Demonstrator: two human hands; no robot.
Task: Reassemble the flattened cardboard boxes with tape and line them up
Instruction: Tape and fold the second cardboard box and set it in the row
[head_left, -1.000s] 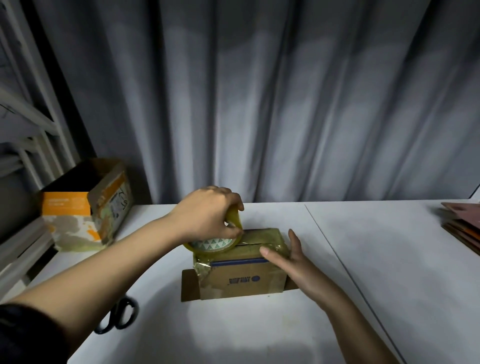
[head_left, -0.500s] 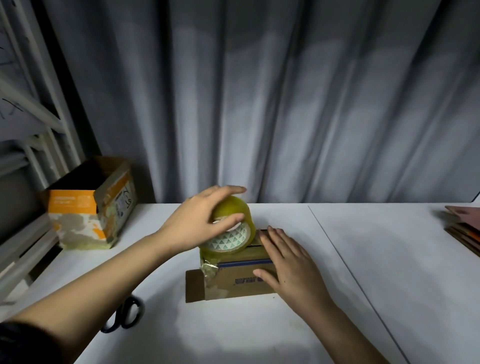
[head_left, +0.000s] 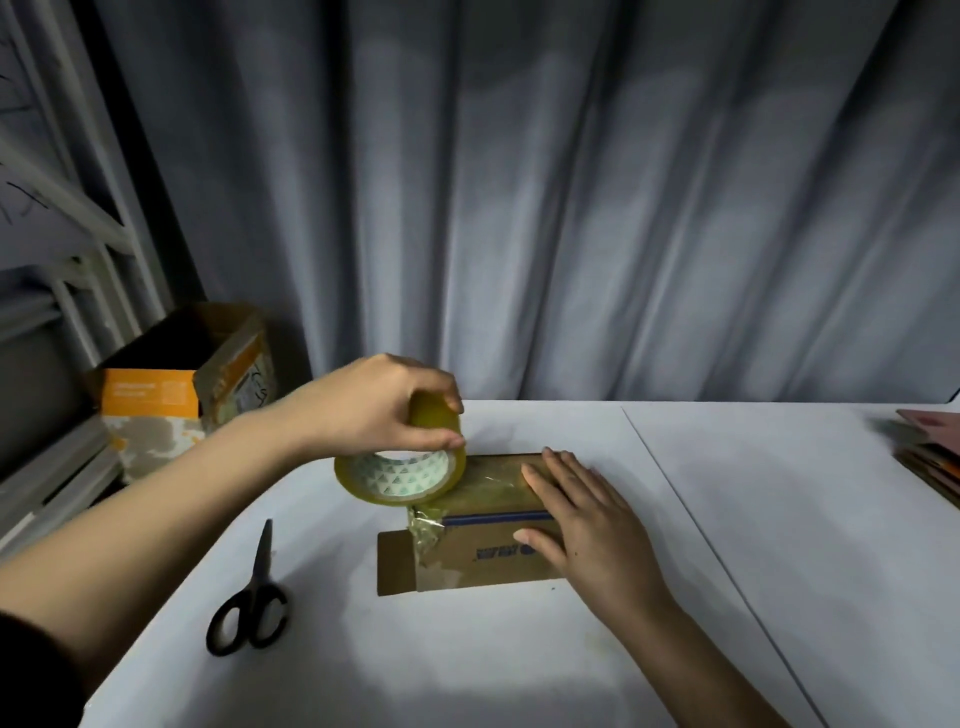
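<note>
On the white tabletop, the small cardboard box is pressed flat-handed by the right hand, fingers spread. Above the box's left end, the tape roll is pinched in the left hand's grip. Scissors lie left of the box; bare surface remains right. Flattened cardboard is cut off far right.

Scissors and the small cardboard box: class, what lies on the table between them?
Nothing: in the head view, only bare white table separates the scissors from the small cardboard box; the tape roll hangs above that stretch.
</note>
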